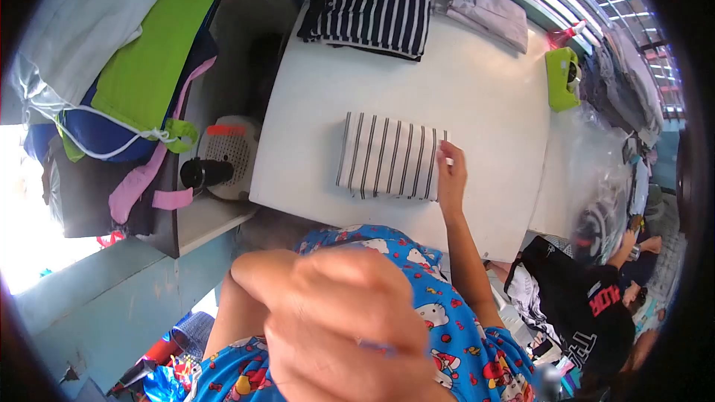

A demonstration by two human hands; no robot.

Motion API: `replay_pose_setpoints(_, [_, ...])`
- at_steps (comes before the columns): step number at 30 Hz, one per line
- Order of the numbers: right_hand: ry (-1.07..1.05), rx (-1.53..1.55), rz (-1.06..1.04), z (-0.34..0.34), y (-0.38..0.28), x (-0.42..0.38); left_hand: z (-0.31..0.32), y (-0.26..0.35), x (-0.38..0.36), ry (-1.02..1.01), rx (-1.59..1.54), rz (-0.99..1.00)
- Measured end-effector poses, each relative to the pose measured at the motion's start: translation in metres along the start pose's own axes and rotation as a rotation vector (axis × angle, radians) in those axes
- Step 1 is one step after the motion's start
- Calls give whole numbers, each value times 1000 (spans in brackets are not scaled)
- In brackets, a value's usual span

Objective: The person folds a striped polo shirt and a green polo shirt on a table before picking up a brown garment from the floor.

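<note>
A folded white cloth with dark stripes (391, 156) lies flat on the white table in front of me. My right hand (451, 175) is at its right edge, fingers bent and closed on the fabric there. Close to the camera, my left hand (350, 320) is raised in front of my chest, large and a little blurred. Its fingers are curled in, and whatever they may hold is hidden.
A stack of folded striped clothes (365, 18) and a folded pale garment (488, 13) lie at the table's far side. A green container (562, 78) stands at the right edge. Clothes (141, 67) hang at left above a fan-like device (227, 156). Another person (577, 305) sits at lower right.
</note>
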State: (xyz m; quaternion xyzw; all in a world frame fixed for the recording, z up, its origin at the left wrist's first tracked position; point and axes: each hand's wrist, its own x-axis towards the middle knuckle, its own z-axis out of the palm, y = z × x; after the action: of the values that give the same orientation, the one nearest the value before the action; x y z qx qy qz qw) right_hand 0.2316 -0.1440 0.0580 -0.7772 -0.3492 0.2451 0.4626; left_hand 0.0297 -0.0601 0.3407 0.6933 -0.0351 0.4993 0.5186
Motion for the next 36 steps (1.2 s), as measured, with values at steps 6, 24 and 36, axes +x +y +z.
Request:
replay_pose_setpoints(6, [0, 101, 411, -29, 53, 5, -45, -118, -69, 104, 564, -859])
replay_pose_setpoints(24, [-57, 103, 363, -7, 70, 6, -38, -232, -220, 316, 393, -1364])
replay_pose_setpoints(36, [-151, 97, 441, -12, 60, 9, -41, -203, -255, 301, 763, -1220])
